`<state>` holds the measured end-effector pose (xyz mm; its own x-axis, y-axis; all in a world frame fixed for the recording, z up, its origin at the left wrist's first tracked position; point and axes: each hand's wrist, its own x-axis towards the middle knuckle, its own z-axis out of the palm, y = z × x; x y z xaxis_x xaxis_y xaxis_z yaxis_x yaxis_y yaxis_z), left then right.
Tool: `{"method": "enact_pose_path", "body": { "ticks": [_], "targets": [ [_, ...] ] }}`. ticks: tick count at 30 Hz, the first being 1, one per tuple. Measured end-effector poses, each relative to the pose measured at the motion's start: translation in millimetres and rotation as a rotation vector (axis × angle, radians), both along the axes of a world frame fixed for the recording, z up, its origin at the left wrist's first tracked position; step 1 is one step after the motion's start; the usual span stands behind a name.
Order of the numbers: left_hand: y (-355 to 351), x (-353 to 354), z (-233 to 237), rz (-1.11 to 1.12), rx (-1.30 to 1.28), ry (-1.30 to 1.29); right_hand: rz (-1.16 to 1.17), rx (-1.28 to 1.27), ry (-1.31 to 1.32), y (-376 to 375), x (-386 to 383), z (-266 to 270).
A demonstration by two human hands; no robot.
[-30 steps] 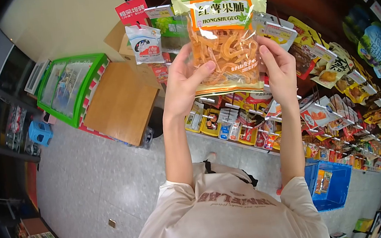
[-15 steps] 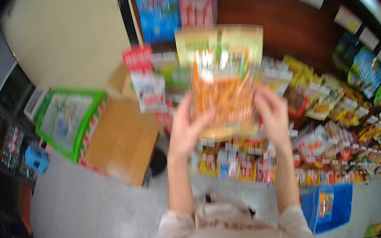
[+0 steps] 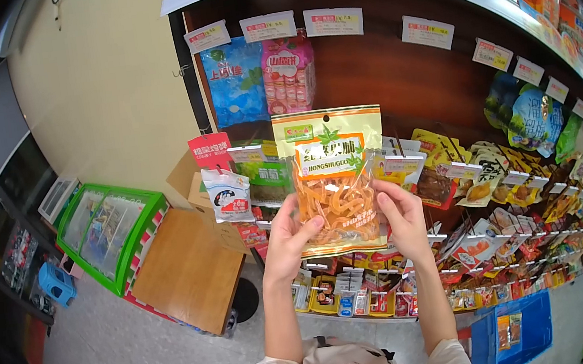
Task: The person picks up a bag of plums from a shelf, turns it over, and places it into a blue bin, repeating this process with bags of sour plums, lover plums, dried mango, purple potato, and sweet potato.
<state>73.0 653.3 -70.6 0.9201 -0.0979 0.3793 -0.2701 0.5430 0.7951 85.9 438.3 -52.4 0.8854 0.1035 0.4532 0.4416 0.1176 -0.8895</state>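
Note:
Both of my hands hold one snack bag [image 3: 339,205], pale yellow at the top with a clear window showing orange dried strips. It reads "HONGSHUGUO" and has a hang hole at its top. My left hand [image 3: 288,244] grips the lower left side, thumb across the front. My right hand [image 3: 403,219] pinches the right edge, fingers partly behind the bag. The bag is upright, front towards me, before the shelf rack. Behind it hang a blue bag [image 3: 234,83] and a pink bag [image 3: 288,73]. A white snack packet [image 3: 228,195] hangs left of my left hand.
Pegs with several snack packets [image 3: 480,173] fill the rack on the right. Price tags [image 3: 427,32] line the dark back panel. A blue crate [image 3: 517,332] holding packets stands on the floor at lower right. To the left are a wooden table [image 3: 185,268] and a green-framed freezer [image 3: 111,226].
The bag and both hands sit lower in view, and more of the upper shelf shows. My grip on the bag stays the same.

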Motion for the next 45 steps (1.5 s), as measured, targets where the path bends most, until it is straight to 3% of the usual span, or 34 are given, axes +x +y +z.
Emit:
{"method": "enact_pose_path", "body": {
  "ticks": [33, 45],
  "targets": [
    [2.2, -0.4, -4.4, 0.013, -0.03, -0.001, -0.037, -0.001, 0.058, 8.2, -9.8, -0.4],
    [-17.7, 2.9, -6.2, -0.082, 0.014, 0.017, -0.077, 0.085, 0.031, -10.6, -24.2, -4.0]
  ]
}}
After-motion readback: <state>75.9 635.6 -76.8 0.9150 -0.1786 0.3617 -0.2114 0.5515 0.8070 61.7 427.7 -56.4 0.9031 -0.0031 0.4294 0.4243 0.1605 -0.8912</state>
